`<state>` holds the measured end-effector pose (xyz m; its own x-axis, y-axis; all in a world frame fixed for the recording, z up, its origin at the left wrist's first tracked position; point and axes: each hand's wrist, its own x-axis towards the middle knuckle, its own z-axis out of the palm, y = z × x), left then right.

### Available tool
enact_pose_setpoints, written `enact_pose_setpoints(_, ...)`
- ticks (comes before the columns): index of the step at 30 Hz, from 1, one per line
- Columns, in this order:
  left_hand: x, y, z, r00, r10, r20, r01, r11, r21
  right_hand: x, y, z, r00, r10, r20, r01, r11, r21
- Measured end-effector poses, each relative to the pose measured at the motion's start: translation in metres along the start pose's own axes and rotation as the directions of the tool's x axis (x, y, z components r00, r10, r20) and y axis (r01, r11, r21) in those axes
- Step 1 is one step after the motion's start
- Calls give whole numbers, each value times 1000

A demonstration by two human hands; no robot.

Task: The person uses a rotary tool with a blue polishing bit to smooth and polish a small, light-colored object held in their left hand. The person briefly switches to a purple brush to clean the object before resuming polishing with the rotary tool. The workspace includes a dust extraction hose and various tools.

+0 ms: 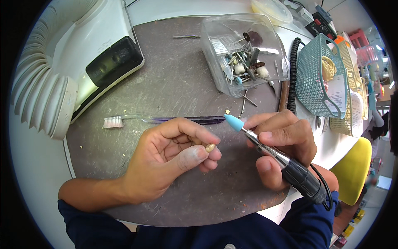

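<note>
A small cream-coloured dental crown [210, 147] is pinched between the thumb and fingers of my left hand [172, 155], whose thumb tip is dusted white. In my right hand [286, 143] I grip a rotary handpiece [296, 174] with a black body and metal neck. Its pale blue pointed polishing tip [234, 123] is up and to the right of the crown, apart from it. Behind both hands lies a toothbrush [166, 119] with white bristles and a dark purple handle. A tiny yellowish piece [227, 111] rests by the polishing tip.
A clear plastic box [211, 79] full of burs and polishing wheels stands at the back. A ribbed white hose [39, 99] and a white machine [112, 25] take up the left. Plastic baskets [311, 79] line the right, with a yellow chair [352, 172] below them.
</note>
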<state>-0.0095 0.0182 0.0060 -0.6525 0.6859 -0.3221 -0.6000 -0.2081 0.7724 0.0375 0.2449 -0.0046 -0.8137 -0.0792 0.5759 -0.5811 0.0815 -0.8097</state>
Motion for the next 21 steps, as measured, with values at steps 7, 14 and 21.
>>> enact_pose_setpoints(7,0,0,0,1000,8,15,-8,1000,-3,1,-6,-5,997,71,37,-70,997,-37)
enact_pose_setpoints(14,-2,-1,0,999,45,12,-45,998,34,-5,-2,-1,997,73,-32,-76,991,-106)
enact_pose_setpoints(21,-3,-7,3,979,176,104,-197,951,239,-1,-18,9,967,203,-156,-212,976,-42)
